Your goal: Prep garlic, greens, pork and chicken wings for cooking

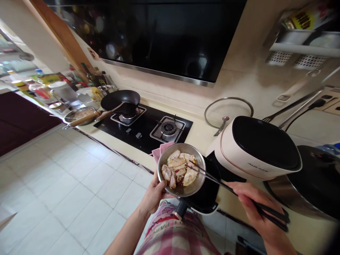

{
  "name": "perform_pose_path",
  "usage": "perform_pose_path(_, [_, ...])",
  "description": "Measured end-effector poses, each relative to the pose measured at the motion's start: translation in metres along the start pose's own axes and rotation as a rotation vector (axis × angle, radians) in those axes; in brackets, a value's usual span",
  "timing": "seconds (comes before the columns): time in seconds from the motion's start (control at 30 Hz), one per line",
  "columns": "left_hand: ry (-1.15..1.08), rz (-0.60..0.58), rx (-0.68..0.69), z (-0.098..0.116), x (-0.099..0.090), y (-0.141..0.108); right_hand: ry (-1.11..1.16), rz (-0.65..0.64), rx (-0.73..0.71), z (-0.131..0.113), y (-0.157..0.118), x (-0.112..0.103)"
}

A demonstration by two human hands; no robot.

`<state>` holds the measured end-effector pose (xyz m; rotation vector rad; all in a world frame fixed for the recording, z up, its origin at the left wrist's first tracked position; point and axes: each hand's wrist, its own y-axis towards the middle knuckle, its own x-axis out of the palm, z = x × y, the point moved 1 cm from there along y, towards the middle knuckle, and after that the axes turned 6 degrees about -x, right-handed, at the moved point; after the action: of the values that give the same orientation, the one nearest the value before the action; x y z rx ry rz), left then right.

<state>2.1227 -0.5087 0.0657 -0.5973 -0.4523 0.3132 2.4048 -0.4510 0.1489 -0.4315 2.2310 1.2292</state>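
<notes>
A round metal bowl (198,186) holds several pieces of raw chicken (177,166) in brown sauce with bits of red and yellow. My left hand (156,191) grips its lower left rim, thumb on top. My right hand (256,203) is closed around dark chopsticks (221,182), whose tips touch the chicken at the bowl's right side. Under and to the right of the bowl is a black air fryer drawer (205,200) with a handle (181,209) facing me. A pink cloth (162,150) shows behind the bowl's left rim.
A white air fryer body (239,156) stands right of the bowl, before a glass lid (230,109). The gas stove (146,124) lies beyond, with a black wok (119,99) at its left. Jars and a pan (81,115) crowd the far left counter; a large pot (300,191) is at right.
</notes>
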Motion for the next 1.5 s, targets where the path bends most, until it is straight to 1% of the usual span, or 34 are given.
perform_pose_path(0.07, [0.005, -0.009, 0.002, 0.002, 0.000, -0.001, 0.021, -0.124, -0.061, -0.011, -0.001, 0.003])
perform_pose_path(0.13, [0.000, -0.017, -0.001, 0.004, 0.000, -0.002, -0.002, -0.238, -0.152, -0.025, -0.002, 0.012])
perform_pose_path(0.17, [-0.006, -0.015, -0.005, 0.006, 0.001, -0.003, -0.036, -0.274, -0.207, -0.032, -0.002, 0.019])
perform_pose_path(0.2, [-0.010, -0.012, -0.008, 0.007, 0.002, -0.003, -0.083, -0.295, -0.267, -0.039, -0.002, 0.027])
perform_pose_path(0.27, [-0.003, -0.010, -0.009, 0.009, 0.004, -0.004, -0.189, -0.292, -0.387, -0.048, -0.001, 0.040])
perform_pose_path(0.33, [0.024, -0.011, 0.000, 0.011, 0.006, -0.004, -0.247, -0.272, -0.470, -0.049, -0.002, 0.048])
perform_pose_path(0.37, [0.039, -0.010, 0.006, 0.011, 0.007, -0.004, -0.245, -0.255, -0.485, -0.046, -0.002, 0.050])
perform_pose_path(0.43, [0.059, -0.008, 0.015, 0.013, 0.006, -0.003, -0.194, -0.215, -0.453, -0.036, -0.006, 0.048])
perform_pose_path(0.5, [0.062, -0.014, 0.019, 0.015, 0.006, -0.003, -0.119, -0.180, -0.380, -0.024, -0.011, 0.041])
perform_pose_path(0.63, [0.034, -0.031, 0.003, 0.018, 0.005, -0.004, -0.002, -0.149, -0.230, -0.003, -0.026, 0.028])
perform_pose_path(0.7, [0.017, -0.037, -0.001, 0.019, 0.006, -0.004, 0.019, -0.095, -0.166, 0.002, -0.033, 0.023])
perform_pose_path(0.8, [-0.002, -0.032, -0.003, 0.020, 0.009, -0.003, 0.012, -0.022, -0.097, 0.002, -0.038, 0.018])
perform_pose_path(0.87, [-0.012, -0.027, -0.011, 0.021, 0.011, -0.001, -0.019, -0.016, -0.097, -0.002, -0.036, 0.017])
perform_pose_path(0.93, [-0.014, -0.030, -0.016, 0.021, 0.012, 0.001, -0.046, -0.043, -0.156, -0.008, -0.030, 0.016])
perform_pose_path(1.03, [0.002, -0.051, -0.021, 0.022, 0.013, 0.003, -0.035, -0.182, -0.212, -0.017, -0.017, 0.017])
perform_pose_path(1.13, [0.019, -0.076, -0.047, 0.020, 0.014, 0.003, -0.008, -0.296, -0.210, -0.022, -0.005, 0.020])
perform_pose_path(1.2, [0.021, -0.090, -0.067, 0.020, 0.015, 0.002, -0.002, -0.296, -0.261, -0.022, 0.000, 0.021])
perform_pose_path(1.27, [0.018, -0.108, -0.074, 0.021, 0.016, 0.002, 0.010, -0.272, -0.307, -0.017, 0.003, 0.019])
perform_pose_path(1.3, [0.021, -0.115, -0.074, 0.023, 0.017, 0.002, 0.025, -0.244, -0.295, -0.012, 0.003, 0.017])
perform_pose_path(1.33, [0.028, -0.119, -0.073, 0.025, 0.018, 0.002, 0.042, -0.206, -0.242, -0.005, 0.002, 0.015])
perform_pose_path(1.37, [0.038, -0.122, -0.069, 0.027, 0.019, 0.002, 0.062, -0.152, -0.153, 0.003, 0.000, 0.013])
perform_pose_path(1.43, [0.056, -0.126, -0.057, 0.032, 0.021, 0.001, 0.134, 0.000, 0.105, 0.022, -0.007, 0.015])
perform_pose_path(1.5, [0.057, -0.138, -0.045, 0.035, 0.024, 0.001, 0.269, 0.197, 0.387, 0.041, -0.018, 0.022])
